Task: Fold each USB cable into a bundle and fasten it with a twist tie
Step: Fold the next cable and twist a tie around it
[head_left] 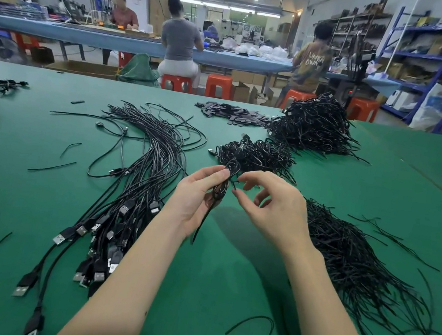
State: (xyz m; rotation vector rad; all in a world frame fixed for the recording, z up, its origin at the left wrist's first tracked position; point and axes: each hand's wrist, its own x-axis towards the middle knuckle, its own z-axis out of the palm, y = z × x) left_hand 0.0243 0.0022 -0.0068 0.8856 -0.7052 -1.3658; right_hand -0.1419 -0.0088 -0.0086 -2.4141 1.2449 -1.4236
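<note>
The green surface (230,266) lies bare between the two forearms and straight below the raised hands, leaving a lane toward the near edge. To the left, a fan of loose USB cables (139,185) blocks that side, plugs spread near the left forearm. To the right, a heap of twist ties (355,267) crowds just beside the right forearm. Beyond the hands, a small pile of bundled cables (254,154) and a larger pile (314,126) bar the way. A stray tie (250,324) lies in the near lane.
</note>
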